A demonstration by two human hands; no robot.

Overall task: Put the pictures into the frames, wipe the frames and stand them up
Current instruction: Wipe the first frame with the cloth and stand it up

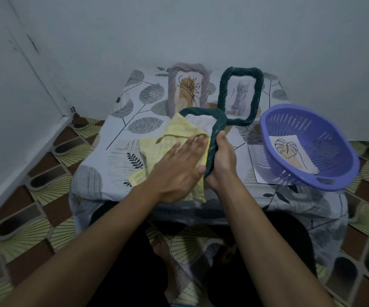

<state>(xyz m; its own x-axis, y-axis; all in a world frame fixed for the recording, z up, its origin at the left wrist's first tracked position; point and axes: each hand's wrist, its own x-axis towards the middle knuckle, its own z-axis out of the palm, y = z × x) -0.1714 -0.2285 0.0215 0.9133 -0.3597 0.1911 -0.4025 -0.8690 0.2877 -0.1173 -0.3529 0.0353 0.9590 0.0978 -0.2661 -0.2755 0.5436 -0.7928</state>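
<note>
A dark green rope-edged frame (214, 129) lies tilted at the middle of the table. My right hand (222, 160) grips its right edge. My left hand (179, 167) lies flat with straight fingers on a yellow striped cloth (157, 151), pressing it onto the frame's face. Most of the frame's front is hidden under the cloth and hand. Behind, a grey frame (188, 89) with a plant picture and a second green frame (240, 96) with a cat picture stand upright against the wall.
A purple plastic basket (307, 147) at the right holds a leaf picture (289, 151) and sits on a white sheet (256, 167). The small table has a leaf-patterned cover (117, 151). Walls close in behind and to the left. My legs are under the table's near edge.
</note>
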